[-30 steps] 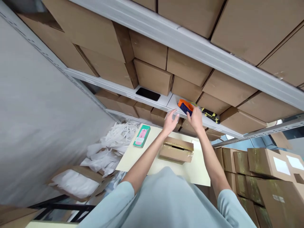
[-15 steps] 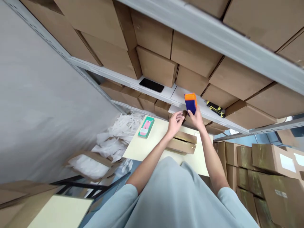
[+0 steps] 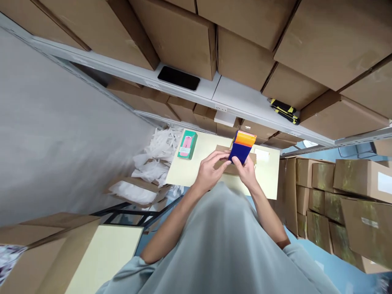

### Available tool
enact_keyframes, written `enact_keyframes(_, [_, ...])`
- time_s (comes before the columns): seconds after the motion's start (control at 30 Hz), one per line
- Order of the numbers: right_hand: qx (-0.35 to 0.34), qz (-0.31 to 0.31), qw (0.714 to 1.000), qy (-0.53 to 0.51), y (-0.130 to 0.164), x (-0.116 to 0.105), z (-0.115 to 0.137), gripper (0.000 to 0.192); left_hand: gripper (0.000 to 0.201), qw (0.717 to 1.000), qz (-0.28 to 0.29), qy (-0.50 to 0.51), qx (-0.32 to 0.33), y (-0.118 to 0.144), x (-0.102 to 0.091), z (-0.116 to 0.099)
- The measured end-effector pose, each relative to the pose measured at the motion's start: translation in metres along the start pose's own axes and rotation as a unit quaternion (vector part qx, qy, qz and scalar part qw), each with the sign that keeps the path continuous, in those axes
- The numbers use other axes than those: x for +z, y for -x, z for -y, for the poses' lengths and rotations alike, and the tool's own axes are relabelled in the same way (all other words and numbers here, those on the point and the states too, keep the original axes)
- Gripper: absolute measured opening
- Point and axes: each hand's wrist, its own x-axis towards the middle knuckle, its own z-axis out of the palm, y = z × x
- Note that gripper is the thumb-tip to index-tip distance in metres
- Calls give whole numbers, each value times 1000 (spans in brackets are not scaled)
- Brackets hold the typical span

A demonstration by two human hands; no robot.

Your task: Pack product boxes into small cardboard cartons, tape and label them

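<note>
A small dark-blue box with an orange end (image 3: 241,148) is held tilted over the table, above a brown cardboard box (image 3: 232,168). My right hand (image 3: 246,171) grips it from below and the right, thumb across its blue face. On its lower left edge, the fingers and thumb of my left hand (image 3: 212,168) close on the corner. The cardboard box lies on the pale yellow table (image 3: 180,173), mostly hidden behind my hands. To the left on that table is a green box with a pink front (image 3: 187,145).
Above the table runs a grey shelf (image 3: 235,94) with large cartons, a black phone (image 3: 179,78) and black-and-yellow cutters (image 3: 284,110). White paper scraps (image 3: 162,149) are heaped on the left. Stacked cartons (image 3: 324,192) stand on the right.
The blue and orange box has come down towards me, away from the shelf. My left hand, formerly apart from it, now touches it. The view has tilted and shifted.
</note>
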Motion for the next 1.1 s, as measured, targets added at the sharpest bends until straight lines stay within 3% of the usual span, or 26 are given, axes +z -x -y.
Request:
enact_keyframes(0.17, [2,45,997,60,22,-11,0,63,38,999,-35,12,8,-30,-29,-32])
enact_keyframes(0.33, [-16,83,990,113,36,-25,5,62,36,998,50,28,-32,-67,-48,-64])
enact_keyframes(0.57, [-56,101,973,202,45,-46,9,52,23,992,121,21,-29,-76,-50,-82])
enact_keyframes(0.87, [-119,99,954,256,47,-59,7,38,17,978,132,-79,140,-64,-48,-97])
enact_keyframes(1.0, [-168,107,938,284,50,-63,-1,28,10,968,94,-126,196,-46,-51,-113])
enact_keyframes(1.1, [-184,116,925,312,55,-67,-4,25,15,948,31,-162,273,-37,-58,-124])
